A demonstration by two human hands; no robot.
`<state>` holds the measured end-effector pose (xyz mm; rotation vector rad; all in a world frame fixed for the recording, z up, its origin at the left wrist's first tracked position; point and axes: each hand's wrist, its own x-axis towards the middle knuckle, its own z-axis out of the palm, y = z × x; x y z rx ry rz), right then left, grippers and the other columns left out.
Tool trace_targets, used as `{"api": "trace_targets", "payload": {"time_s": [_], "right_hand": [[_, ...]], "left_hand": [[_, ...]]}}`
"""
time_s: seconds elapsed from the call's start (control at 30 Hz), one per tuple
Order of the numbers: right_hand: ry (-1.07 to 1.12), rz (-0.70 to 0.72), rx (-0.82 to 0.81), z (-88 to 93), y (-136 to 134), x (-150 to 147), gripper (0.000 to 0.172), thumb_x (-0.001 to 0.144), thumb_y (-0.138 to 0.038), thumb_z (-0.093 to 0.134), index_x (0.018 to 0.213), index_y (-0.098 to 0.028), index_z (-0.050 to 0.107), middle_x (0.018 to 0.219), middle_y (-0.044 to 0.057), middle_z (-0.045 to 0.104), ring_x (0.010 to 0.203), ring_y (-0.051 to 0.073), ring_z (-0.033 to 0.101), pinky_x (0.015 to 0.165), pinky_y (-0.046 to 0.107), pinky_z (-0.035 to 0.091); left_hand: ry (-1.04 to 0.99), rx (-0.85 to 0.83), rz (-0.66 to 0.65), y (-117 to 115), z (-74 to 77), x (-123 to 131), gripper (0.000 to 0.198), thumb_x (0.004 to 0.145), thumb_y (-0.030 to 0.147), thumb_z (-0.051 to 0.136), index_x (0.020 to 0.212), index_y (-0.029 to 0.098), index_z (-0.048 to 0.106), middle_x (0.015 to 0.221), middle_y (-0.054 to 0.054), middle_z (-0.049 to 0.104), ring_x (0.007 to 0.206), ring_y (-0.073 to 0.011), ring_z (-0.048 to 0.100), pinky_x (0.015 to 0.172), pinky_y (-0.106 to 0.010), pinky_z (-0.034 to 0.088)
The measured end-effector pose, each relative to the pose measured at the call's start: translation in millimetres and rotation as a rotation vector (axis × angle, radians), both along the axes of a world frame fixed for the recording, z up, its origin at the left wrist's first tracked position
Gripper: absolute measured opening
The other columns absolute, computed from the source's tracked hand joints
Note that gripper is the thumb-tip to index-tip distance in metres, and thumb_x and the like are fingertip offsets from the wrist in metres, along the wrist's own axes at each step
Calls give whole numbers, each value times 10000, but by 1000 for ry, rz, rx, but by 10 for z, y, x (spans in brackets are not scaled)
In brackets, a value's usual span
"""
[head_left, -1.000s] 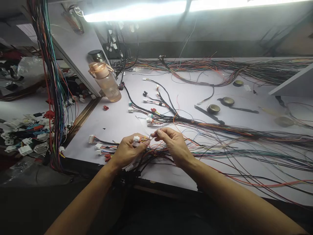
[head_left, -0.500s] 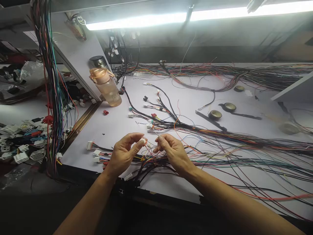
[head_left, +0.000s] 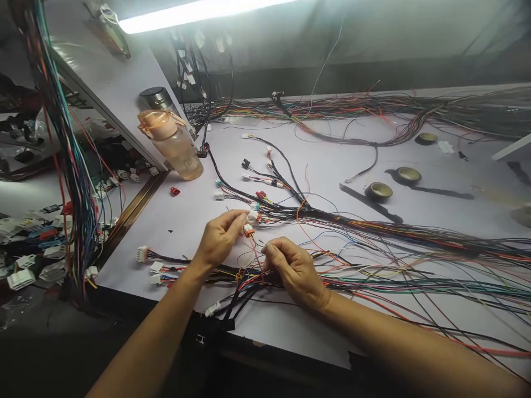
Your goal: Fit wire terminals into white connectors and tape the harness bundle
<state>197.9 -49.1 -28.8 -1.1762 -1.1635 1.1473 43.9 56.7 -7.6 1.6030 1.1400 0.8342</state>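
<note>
Pinching a probably light, flexible wire [head_left: 261, 242] just beside the white-orange connector [head_left: 249, 229], the right hand [head_left: 295, 267] should hold near the tip; whether the left hand [head_left: 219, 241] grips the connector is unclear.

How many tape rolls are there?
3 clearly: round black tape rolls, yellowish inside: nearest roll, second roll behind it, rightward, third roll farthest back. A blurred shape at the right edge may be another.
</note>
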Motion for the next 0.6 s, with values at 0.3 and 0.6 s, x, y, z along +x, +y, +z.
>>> {"api": "trace_targets", "payload": {"time_s": [0.3,0.6], "right_hand": [[35,31,28,-12,19,43,259,942,-418,472,850,-198,575,658,-21,581,582,97,560,594,231,473],[-15,34,82,23,25,58,219,945,-342,470,829,-195,583,647,-21,583,585,90,542,604,220,455]], "left_hand": [[191,387,-302,356,-136,47,194,765,297,721,940,218,751,958,-92,691,955,-211,615,912,-384,473],[-20,144,-196,226,-103,94,149,772,325,716,843,202,760,838,-57,702,792,-171,629,752,-308,500]]}}
